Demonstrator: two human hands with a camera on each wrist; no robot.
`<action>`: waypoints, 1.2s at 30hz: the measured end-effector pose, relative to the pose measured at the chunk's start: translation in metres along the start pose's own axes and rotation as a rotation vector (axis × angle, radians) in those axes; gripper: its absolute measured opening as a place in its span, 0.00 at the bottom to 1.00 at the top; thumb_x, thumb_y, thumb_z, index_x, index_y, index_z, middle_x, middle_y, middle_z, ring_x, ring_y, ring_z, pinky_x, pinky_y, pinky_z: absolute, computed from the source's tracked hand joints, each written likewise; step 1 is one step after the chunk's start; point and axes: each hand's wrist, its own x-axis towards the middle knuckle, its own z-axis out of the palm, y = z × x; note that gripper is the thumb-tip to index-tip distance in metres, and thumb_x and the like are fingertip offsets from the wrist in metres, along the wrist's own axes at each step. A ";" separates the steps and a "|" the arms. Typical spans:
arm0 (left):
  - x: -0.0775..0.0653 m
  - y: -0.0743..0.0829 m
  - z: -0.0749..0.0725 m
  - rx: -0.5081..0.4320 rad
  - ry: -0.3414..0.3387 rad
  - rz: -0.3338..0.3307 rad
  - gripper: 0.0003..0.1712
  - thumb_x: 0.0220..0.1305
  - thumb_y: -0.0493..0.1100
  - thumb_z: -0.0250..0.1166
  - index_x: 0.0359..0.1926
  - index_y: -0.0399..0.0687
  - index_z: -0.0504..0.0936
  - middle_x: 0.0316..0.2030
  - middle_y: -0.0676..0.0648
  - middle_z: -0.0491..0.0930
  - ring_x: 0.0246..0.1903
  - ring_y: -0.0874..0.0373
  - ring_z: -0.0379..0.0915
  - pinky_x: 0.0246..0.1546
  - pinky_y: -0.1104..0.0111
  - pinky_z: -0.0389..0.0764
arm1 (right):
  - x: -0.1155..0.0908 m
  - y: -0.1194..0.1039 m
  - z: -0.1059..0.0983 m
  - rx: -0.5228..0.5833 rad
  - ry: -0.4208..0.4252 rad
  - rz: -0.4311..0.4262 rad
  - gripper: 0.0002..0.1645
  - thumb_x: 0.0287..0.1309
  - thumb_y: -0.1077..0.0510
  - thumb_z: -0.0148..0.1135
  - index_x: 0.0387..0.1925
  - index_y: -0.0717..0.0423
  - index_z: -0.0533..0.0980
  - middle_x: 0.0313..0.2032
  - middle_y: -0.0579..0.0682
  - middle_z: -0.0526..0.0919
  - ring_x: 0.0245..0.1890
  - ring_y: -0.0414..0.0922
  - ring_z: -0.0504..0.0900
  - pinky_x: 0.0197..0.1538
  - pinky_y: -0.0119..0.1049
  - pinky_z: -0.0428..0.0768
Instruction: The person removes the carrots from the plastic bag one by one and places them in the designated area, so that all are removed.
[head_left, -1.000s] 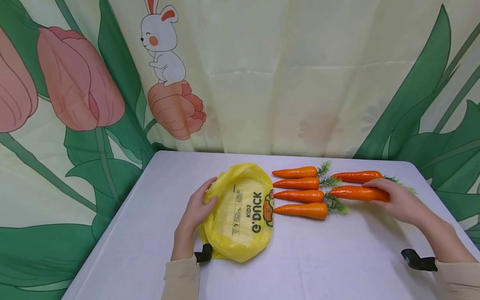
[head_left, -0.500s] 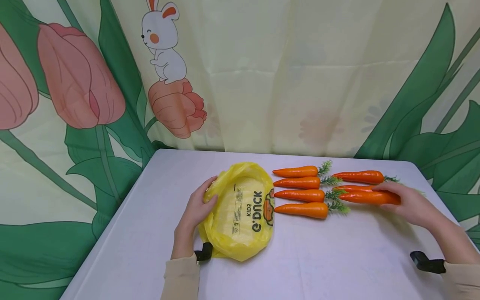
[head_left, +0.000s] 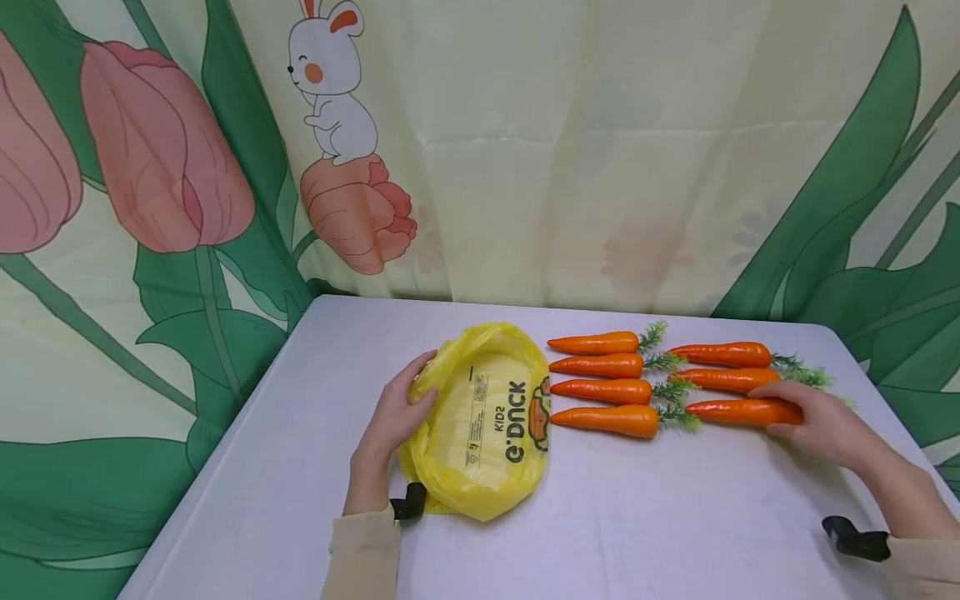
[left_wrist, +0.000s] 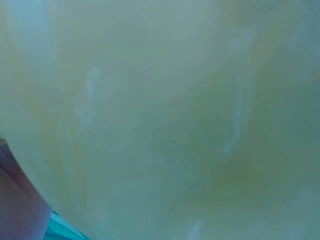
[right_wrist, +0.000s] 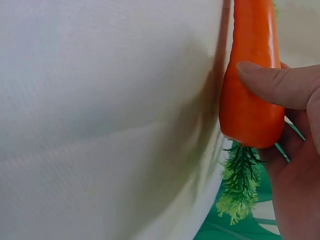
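Observation:
My left hand (head_left: pixel 395 414) holds the left side of a yellow plastic bag (head_left: pixel 480 500), thumb at its rim. The bag's mouth spreads wide, and dark "G.DUCK KIDS" print shows upside down inside. In the left wrist view, bag film (left_wrist: pixel 150 125) fills nearly the whole picture. My right hand (head_left: pixel 821 425) grips an orange carrot (head_left: pixel 738 411) by its thick end, tip pointing left. The right wrist view shows the thumb (right_wrist: pixel 275 85) laid across that carrot, its green leafy top hanging below. Right behind it lies another carrot (head_left: pixel 720 380), parallel to it.
Several carrots lie in a column right of the bag, the nearest carrot (head_left: pixel 607 421) with its tip at the bag's edge. A further carrot (head_left: pixel 723 354) lies at the back right. The white-covered table (head_left: pixel 600 533) ends at a printed curtain (head_left: pixel 510 150).
My right hand has brought its carrot rightward and toward me, lowering it in front of another carrot that its hold had hidden. The left hand and bag stay in place.

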 end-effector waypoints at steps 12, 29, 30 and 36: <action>0.000 0.002 0.000 -0.006 0.004 -0.002 0.34 0.69 0.35 0.63 0.74 0.50 0.68 0.69 0.43 0.69 0.65 0.45 0.67 0.64 0.47 0.69 | 0.001 0.000 0.007 -0.005 0.017 -0.013 0.27 0.51 0.68 0.72 0.55 0.67 0.77 0.55 0.75 0.73 0.53 0.73 0.68 0.53 0.76 0.65; 0.001 0.001 -0.001 0.007 0.005 0.001 0.33 0.69 0.36 0.62 0.74 0.51 0.68 0.69 0.43 0.69 0.66 0.44 0.66 0.64 0.48 0.70 | -0.001 0.002 0.002 -0.035 0.103 -0.067 0.30 0.47 0.70 0.74 0.55 0.69 0.76 0.56 0.77 0.71 0.56 0.75 0.63 0.52 0.78 0.63; 0.001 0.001 -0.001 0.005 0.005 -0.001 0.33 0.69 0.36 0.62 0.74 0.51 0.68 0.69 0.44 0.69 0.66 0.45 0.66 0.64 0.48 0.70 | -0.002 0.002 0.002 -0.036 0.110 -0.068 0.30 0.47 0.70 0.74 0.55 0.69 0.77 0.56 0.77 0.72 0.56 0.75 0.64 0.52 0.77 0.64; 0.000 0.000 -0.001 0.003 0.005 0.005 0.33 0.69 0.35 0.63 0.73 0.50 0.68 0.69 0.43 0.69 0.66 0.44 0.66 0.64 0.47 0.69 | -0.002 0.005 0.004 -0.038 0.126 -0.060 0.27 0.49 0.71 0.72 0.53 0.69 0.77 0.55 0.77 0.72 0.55 0.75 0.64 0.51 0.78 0.64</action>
